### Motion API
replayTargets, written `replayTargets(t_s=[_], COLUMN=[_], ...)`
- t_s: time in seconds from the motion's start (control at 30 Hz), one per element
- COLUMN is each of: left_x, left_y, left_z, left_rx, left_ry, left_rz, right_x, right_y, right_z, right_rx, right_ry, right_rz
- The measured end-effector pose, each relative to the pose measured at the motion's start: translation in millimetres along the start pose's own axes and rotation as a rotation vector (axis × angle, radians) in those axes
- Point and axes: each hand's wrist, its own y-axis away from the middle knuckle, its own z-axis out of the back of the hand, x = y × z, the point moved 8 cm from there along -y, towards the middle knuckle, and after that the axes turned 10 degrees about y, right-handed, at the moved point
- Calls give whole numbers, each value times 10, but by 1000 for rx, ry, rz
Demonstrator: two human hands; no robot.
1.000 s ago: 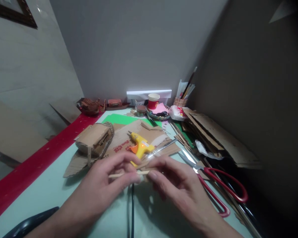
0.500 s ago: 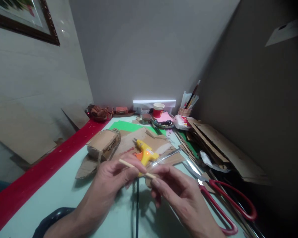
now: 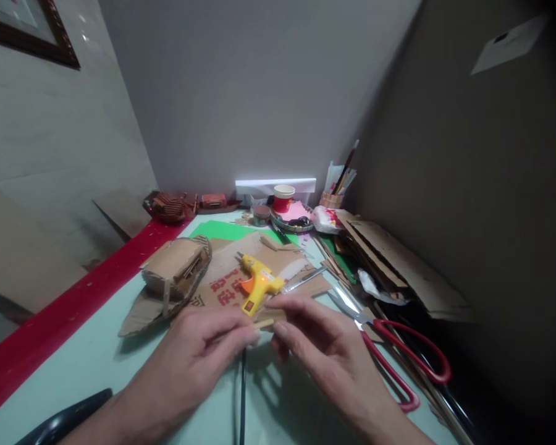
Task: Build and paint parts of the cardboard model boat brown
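My left hand [image 3: 204,355] is closed, its thumb and fingers pinching a short, pale wooden stick [image 3: 264,323]. Only one end of the stick shows, pointing right; the rest is hidden in the fingers. My right hand [image 3: 327,352] is just beside that end, thumb and index finger apart, with nothing visible gripped between them. Right behind the hands, a yellow hot glue gun [image 3: 262,284] with an orange trigger lies on printed cardboard [image 3: 222,287]; its light glows. A cardboard model boat [image 3: 173,272] stands to the left of it.
Red-handled scissors [image 3: 375,327] and a metallic cutter [image 3: 304,280] lie to the right. Stacked cardboard [image 3: 398,262] fills the right edge. At the back are brown model boats [image 3: 167,207], a red cup [image 3: 283,199] and a pen holder [image 3: 332,199]. A black cord [image 3: 243,395] runs toward me.
The view has shifted slightly to the right. The stick, earlier held slantwise across both hands' fingertips, now sits mostly inside my left hand. My right thumb and index finger have moved apart.
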Motion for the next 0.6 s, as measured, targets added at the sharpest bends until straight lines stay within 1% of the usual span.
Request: replayTargets(t_s=[0.1,0.2,0.33,0.43,0.53,0.6], left_x=[-8,9,3,2,19,66], left_y=[1,-6,5,19,25,38], left_z=[23,31,9,-4,81,148], left_rx=[-27,-31,0,21,-71,-156], left_ry=[-17,13,-14,-42,92,269], left_rz=[-12,5,-17,-20,17,80], right_x=[39,71,82,64,2,-63], right_y=[12,26,22,12,10,14], right_z=[5,25,-7,-34,-48,-65], right_rx=[8,4,42,54,52,59], right_ry=[56,114,186,193,77,-53], right_rz=[14,44,67,42,-51,-135])
